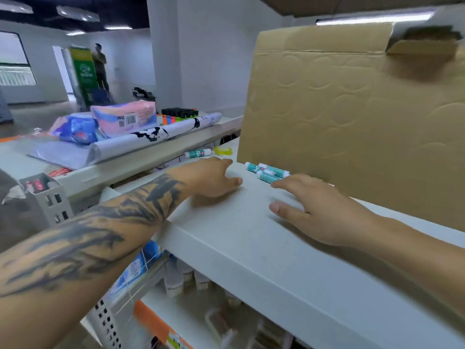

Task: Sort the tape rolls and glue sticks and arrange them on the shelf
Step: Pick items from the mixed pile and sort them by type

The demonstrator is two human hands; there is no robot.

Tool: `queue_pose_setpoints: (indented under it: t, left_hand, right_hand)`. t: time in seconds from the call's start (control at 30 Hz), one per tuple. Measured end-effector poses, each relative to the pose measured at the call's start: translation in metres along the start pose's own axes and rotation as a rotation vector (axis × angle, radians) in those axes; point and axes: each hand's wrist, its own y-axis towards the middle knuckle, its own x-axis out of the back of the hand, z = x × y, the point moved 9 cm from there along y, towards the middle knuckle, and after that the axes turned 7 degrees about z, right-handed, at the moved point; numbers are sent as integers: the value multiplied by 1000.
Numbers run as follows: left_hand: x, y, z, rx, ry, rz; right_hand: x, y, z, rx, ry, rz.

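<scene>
Three teal-and-white glue sticks [267,171] lie bunched on the white shelf [226,233], against the foot of a large cardboard box. My right hand [317,210] lies flat on the shelf, its fingertips touching the nearest stick. Just left of the sticks, my left hand [214,177] rests on the shelf with relaxed fingers and holds nothing. Farther back on the same shelf lie another glue stick [197,153] and a yellowish clear tape roll [223,150], both out of reach of either hand.
The big cardboard box [352,117] stands along the shelf's right and back. A neighbouring shelf at left carries rolled paper [151,139], tissue packs [123,117] and markers. A grey perforated bin [47,197] hangs at left. Stocked lower shelves lie below. A person stands far back.
</scene>
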Motion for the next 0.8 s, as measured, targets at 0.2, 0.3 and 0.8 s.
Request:
queue_pose_setpoints:
  t: [0.2, 0.3, 0.8]
  left_hand:
    - [2, 76, 23, -3, 29, -9]
    - [5, 100, 27, 37, 0, -18]
    - [12, 105, 26, -18, 65, -26]
  right_hand:
    - [-2, 25, 12, -93, -2, -12]
    - [-4, 31, 14, -106, -9, -12]
    - [-14, 40, 1, -145, -176, -39]
